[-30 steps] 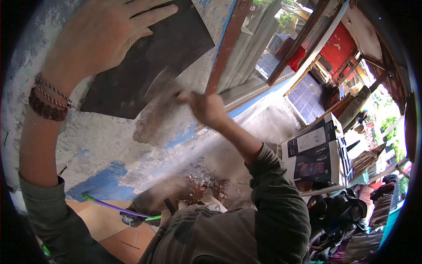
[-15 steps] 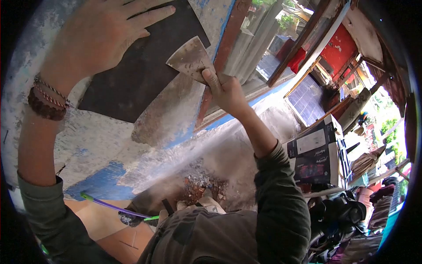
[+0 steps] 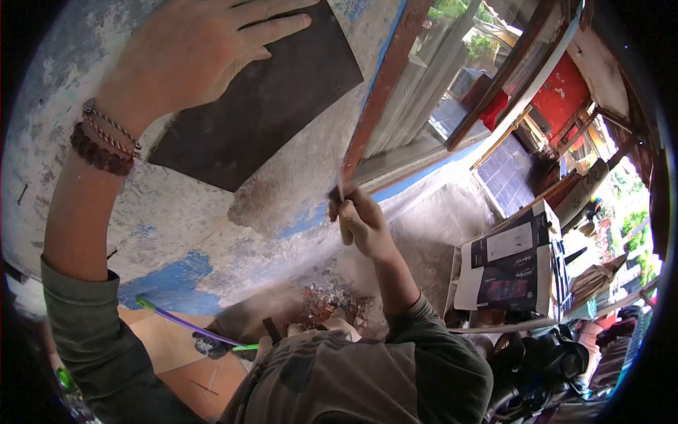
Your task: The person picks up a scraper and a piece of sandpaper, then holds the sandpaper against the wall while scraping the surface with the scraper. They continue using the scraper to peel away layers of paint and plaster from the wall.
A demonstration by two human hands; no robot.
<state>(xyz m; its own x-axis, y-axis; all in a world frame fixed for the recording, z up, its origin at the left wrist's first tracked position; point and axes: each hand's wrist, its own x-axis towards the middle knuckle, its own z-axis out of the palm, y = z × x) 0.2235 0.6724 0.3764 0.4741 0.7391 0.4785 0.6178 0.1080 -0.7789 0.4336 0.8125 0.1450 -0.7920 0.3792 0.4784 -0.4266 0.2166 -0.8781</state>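
My left hand (image 3: 191,60) lies with its fingers spread over a dark rectangular sheet (image 3: 261,106), which is flat against the patchy white and blue wall (image 3: 169,219). Bracelets circle that wrist. Lower and to the right, my right hand (image 3: 364,222) is closed round a scraper (image 3: 342,185), whose blade shows edge-on as a thin line. The scraper is near the corner of the reddish-brown window frame (image 3: 374,106), below the sheet's right part. A bare brownish patch (image 3: 272,198) of wall shows beside the sheet's lower edge.
Rubble (image 3: 332,300) lies on the ground beside the wall's foot. At the right stands a black and white box (image 3: 512,261), with dark bundled items (image 3: 540,360) below it. A purple and green stick (image 3: 191,325) is at the lower left. An open window pane (image 3: 494,78) juts out above.
My right hand has moved down, away from the sheet, and the scraper has turned from blade face to edge. My left hand stays on the sheet; the whole view has shifted slightly.
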